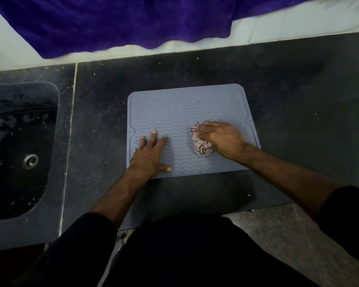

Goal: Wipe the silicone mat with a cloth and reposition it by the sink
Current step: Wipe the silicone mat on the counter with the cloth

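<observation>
Silicone mat [187, 112], grey-blue with a wavy ribbed face, lies flat on the dark counter [298, 90], well to the right of the sink [19, 141] and apart from it.

Left hand [148, 156]: fingers straight and spread, palm down, pressing the mat's near-left area; nothing is gripped.

Right hand [222, 137]: laid over a bunched, pale patterned cloth [201, 143] on the mat's right half. The fingers drape over the wad; whether they curl round it or merely press on it I cannot tell.

Step in hand, by judgement: wiping, with the left hand anchoring the mat against sliding. Repositioning by the sink is not yet done.

Handling, by judgement: the mat appears thin, light and limp; it should flex or droop if lifted by one corner, and the raised rim [250, 112] looks the likeliest place for fingers to get under. Taking hold at two opposite edges, or sliding it flat across the counter, would suit it best. Silicone tends to cling to a smooth stone top, so a drag may buckle it.

Surroundings: a purple fabric [112, 23] hangs over the pale wall behind the counter; the sink basin shows a metal drain [31, 161].
</observation>
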`<state>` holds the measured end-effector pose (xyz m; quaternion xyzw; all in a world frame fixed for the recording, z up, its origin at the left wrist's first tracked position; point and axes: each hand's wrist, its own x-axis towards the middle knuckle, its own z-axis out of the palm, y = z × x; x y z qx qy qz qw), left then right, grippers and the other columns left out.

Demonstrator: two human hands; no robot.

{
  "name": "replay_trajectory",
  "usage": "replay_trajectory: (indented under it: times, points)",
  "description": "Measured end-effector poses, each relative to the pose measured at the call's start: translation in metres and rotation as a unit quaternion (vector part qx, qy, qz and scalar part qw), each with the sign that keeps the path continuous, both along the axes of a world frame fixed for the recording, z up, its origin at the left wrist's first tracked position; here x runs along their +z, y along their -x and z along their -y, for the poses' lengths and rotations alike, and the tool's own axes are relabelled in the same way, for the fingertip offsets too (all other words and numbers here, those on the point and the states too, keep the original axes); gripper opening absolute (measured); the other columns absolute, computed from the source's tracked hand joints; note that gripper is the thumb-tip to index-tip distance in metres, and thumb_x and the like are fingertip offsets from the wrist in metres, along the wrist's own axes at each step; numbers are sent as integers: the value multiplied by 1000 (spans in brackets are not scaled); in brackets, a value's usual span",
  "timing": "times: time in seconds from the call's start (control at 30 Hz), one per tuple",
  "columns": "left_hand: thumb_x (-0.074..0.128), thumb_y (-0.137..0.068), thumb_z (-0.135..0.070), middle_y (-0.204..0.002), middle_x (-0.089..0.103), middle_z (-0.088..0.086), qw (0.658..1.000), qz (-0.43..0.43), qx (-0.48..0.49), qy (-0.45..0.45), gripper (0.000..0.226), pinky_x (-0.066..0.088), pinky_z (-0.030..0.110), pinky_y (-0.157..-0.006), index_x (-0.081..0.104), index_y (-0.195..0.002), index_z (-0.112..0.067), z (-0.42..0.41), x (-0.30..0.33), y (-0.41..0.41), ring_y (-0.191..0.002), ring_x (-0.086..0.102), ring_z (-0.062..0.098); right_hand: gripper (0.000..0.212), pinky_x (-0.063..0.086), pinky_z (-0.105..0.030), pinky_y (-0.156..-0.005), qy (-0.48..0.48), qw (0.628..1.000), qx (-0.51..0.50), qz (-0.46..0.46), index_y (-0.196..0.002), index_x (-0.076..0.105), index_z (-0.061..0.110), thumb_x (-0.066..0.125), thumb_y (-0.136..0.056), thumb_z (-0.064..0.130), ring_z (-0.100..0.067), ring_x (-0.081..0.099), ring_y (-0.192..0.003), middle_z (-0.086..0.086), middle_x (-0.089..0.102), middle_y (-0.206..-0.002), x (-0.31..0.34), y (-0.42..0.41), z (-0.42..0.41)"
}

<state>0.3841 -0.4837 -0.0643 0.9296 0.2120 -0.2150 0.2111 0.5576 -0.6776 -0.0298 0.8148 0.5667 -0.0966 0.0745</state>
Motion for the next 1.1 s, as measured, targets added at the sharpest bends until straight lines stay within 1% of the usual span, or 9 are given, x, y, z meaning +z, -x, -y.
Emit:
replay_trajectory:
  times: [0.2,0.3,0.43,0.57,0.67,0.77,0.87,0.97,1.1]
  points:
    - [76,-74,-48,-160,-17,-1,1000,-6,-3,0,112,10,59,-116,-3,-152,-36,1,3,0,-145,-14,34,52,39,-44,-107,-14,998,-67,-9,-130,55,20,70,-81,24,-28,49,-126,-8,55,-136,8,-6,5]
    - [75,-74,-47,-160,-18,0,1000,-11,-10,-4,112,11,59,-116,-4,-152,-35,2,6,-1,-145,-14,35,56,29,-42,-113,-55,997,-48,-28,-135,50,21,69,-82,22,-27,39,-135,-5,44,-147,2,13,-15]
    - [74,-76,-48,-160,-18,2,1000,-8,-21,-3,111,12,59,-116,-5,-153,-33,1,9,1,-145,-13,37,55,21,-41,-117,-1,999,-41,-3,-141,41,24,59,-89,18,-24,24,-143,-1,29,-155,-6,23,-20]
    - [72,-77,-49,-160,-18,3,1000,-6,-27,-4,109,13,59,-115,-5,-153,-31,2,12,2,-145,-13,37,56,26,-42,-115,24,997,-72,10,-136,49,22,67,-83,21,-25,33,-138,0,39,-150,3,13,-6]
    - [73,-77,-49,-160,-19,3,1000,-9,-26,-8,110,13,60,-113,-5,-152,-32,4,13,2,-145,-13,38,57,29,-42,-113,-4,995,-102,9,-134,51,21,70,-80,21,-27,38,-135,-2,43,-147,6,16,-8]
    - [73,-77,-50,-159,-20,3,999,-17,-29,-9,111,14,61,-112,-6,-152,-32,4,13,1,-145,-13,39,54,23,-38,-115,-43,995,-85,-12,-136,48,21,65,-85,21,-26,35,-137,-3,40,-149,1,33,-29]
    - [71,-77,-52,-159,-20,3,999,-21,-36,-19,111,15,61,-112,-7,-152,-32,4,14,2,-145,-13,39,55,22,-39,-115,-17,998,-59,-1,-136,49,21,65,-84,18,-27,31,-139,-3,36,-151,-5,47,-43]
    - [69,-79,-53,-159,-21,4,999,-18,-43,-14,109,14,60,-112,-8,-153,-30,3,17,4,-145,-13,38,57,22,-40,-115,8,996,-86,9,-136,49,21,67,-82,22,-26,29,-140,-3,35,-152,-1,40,-27]
    - [68,-80,-53,-159,-22,5,999,-15,-45,-15,108,13,59,-113,-9,-153,-30,3,18,5,-145,-14,38,57,33,-40,-111,5,990,-137,25,-134,51,20,70,-81,22,-26,40,-133,-3,44,-146,7,33,-16]
